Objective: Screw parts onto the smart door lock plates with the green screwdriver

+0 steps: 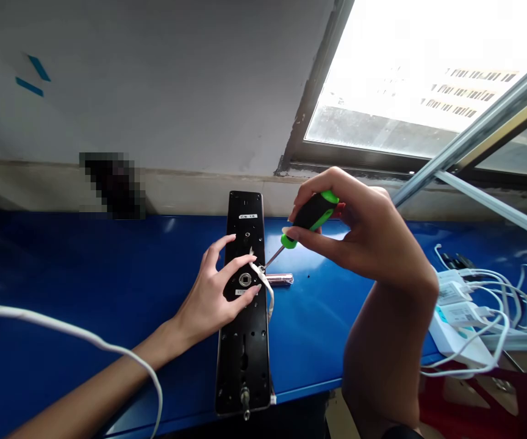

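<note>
A black door-lock plate (244,360) lies lengthwise on the blue table, with round holes and a square-centred metal fitting. My left hand (218,292) rests over the plate, its fingertips pinching a flat white cable (269,291) that comes out of the plate. My right hand (359,235) is raised and shut on a screwdriver (311,216) with a black and green handle. The thin shaft slants down, and its tip sits at the white cable near my left fingers. A small metallic cylinder (279,280) lies just right of the plate.
A white cord (75,329) drapes across my left forearm. Several white power adapters (455,317) with tangled cables lie at the table's right end. A metal rail (474,143) crosses below the window at upper right. A red seat shows below the table edge.
</note>
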The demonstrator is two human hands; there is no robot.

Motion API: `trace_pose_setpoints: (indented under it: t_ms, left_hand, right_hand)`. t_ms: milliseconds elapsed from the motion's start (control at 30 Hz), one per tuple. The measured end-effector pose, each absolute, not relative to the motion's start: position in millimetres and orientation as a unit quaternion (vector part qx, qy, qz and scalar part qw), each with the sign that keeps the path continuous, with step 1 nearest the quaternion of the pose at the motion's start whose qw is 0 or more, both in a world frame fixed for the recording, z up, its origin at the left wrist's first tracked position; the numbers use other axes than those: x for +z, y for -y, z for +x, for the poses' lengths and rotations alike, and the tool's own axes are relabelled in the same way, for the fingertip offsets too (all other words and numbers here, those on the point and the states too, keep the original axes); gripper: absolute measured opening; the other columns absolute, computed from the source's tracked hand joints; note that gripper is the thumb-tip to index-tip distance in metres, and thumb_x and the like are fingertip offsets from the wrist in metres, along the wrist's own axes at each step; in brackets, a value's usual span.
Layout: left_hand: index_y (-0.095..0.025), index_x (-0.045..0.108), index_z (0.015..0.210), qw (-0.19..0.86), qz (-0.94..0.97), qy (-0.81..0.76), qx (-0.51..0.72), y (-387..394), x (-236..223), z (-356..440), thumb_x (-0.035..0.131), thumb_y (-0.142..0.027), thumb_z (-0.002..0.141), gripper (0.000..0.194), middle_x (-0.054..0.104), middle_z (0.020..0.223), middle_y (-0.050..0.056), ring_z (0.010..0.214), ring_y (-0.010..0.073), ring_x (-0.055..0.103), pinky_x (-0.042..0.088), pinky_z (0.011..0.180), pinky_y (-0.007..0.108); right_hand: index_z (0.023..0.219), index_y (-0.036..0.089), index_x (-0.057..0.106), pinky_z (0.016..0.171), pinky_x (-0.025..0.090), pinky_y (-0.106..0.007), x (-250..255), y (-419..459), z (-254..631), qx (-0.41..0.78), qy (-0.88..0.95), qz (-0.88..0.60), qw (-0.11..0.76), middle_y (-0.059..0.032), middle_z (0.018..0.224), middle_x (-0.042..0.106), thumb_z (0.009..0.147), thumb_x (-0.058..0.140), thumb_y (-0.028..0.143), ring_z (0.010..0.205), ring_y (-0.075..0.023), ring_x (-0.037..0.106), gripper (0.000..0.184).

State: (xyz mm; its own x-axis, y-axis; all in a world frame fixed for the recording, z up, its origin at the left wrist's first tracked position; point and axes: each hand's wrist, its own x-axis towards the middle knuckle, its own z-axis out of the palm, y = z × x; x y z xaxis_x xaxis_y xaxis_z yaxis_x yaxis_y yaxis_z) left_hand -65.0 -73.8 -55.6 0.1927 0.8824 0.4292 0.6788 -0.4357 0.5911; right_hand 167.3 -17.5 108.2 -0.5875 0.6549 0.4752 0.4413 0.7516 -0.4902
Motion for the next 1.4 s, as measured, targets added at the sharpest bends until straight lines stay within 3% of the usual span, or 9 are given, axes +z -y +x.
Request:
trace_pose_setpoints:
  t_ms: [133,400,533,633,833,1000,1100,1400]
  left_hand:
    - [-0.03,0.064,0.134,0.18,0.74,-0.518,0.39,74,-57,-61,0.072,-0.04,0.095,0.041,0.019,0.171,0.008,0.153,0.0382,0.038,0.042,0.123,0.061]
    - [-0.03,0.061,0.138,0.173,0.741,-0.524,0.383,69,-57,-59,0.068,-0.04,0.099,0.041,0.014,0.173,0.007,0.159,0.0382,0.029,0.04,0.125,0.062]
    - [-0.031,0.064,0.135,0.168,0.734,-0.535,0.382,63,-58,-56,0.067,-0.04,0.099,0.037,0.012,0.174,0.004,0.158,0.0395,0.03,0.041,0.124,0.061]
    - [-0.032,0.065,0.134,0.162,0.731,-0.542,0.382,56,-58,-54,0.066,-0.039,0.1,0.035,0.014,0.174,0.003,0.157,0.0402,0.032,0.041,0.124,0.062]
    - [-0.032,0.065,0.133,0.162,0.734,-0.535,0.386,47,-60,-55,0.067,-0.039,0.099,0.035,0.016,0.174,0.003,0.159,0.0385,0.03,0.039,0.126,0.061]
    - [-0.033,0.065,0.134,0.176,0.732,-0.534,0.383,45,-60,-57,0.067,-0.041,0.099,0.035,0.015,0.174,0.002,0.159,0.0359,0.029,0.037,0.128,0.058]
    - [-0.033,0.065,0.133,0.177,0.732,-0.533,0.385,42,-60,-57,0.067,-0.04,0.099,0.035,0.015,0.174,0.002,0.159,0.0353,0.029,0.036,0.128,0.058]
    - [-0.032,0.068,0.13,0.167,0.75,-0.508,0.388,36,-62,-60,0.066,-0.038,0.1,0.031,0.021,0.173,0.002,0.158,0.0335,0.032,0.036,0.129,0.056]
  right_hand:
    - [0.107,0.023,0.064,0.077,0.065,-0.037,107,16,163,0.143,0.886,-0.319,0.304,-0.0034,0.1,0.075,0.089,0.075,0.027,0.088,-0.0194,0.075,0.022]
    - [0.108,0.022,0.063,0.082,0.062,-0.034,109,22,164,0.128,0.903,-0.293,0.286,-0.0012,0.098,0.073,0.087,0.074,0.015,0.088,-0.0169,0.072,0.024]
    - [0.101,0.02,0.064,0.071,0.057,-0.028,109,22,160,0.092,0.905,-0.292,0.295,0.0014,0.089,0.07,0.089,0.073,0.014,0.076,-0.0116,0.067,0.017]
    - [0.094,0.019,0.064,0.062,0.05,-0.027,106,20,156,0.046,0.899,-0.306,0.311,0.003,0.081,0.067,0.089,0.075,0.016,0.067,-0.0088,0.06,0.012]
    - [0.087,0.019,0.063,0.058,0.042,-0.029,100,17,148,0.018,0.882,-0.326,0.341,0.0032,0.073,0.064,0.095,0.074,0.032,0.063,-0.0088,0.052,0.019]
    - [0.102,0.02,0.067,0.064,0.05,-0.025,101,19,147,0.057,0.887,-0.325,0.322,0.0021,0.083,0.071,0.099,0.066,0.022,0.069,-0.0086,0.063,0.004]
    - [0.111,0.02,0.066,0.064,0.052,-0.023,103,20,149,0.075,0.888,-0.327,0.314,0.0026,0.085,0.072,0.099,0.065,0.02,0.069,-0.0079,0.065,0.012]
    - [0.109,0.021,0.066,0.063,0.052,-0.024,102,16,154,0.133,0.894,-0.311,0.293,0.0021,0.089,0.072,0.098,0.063,0.017,0.071,-0.0088,0.064,0.012]
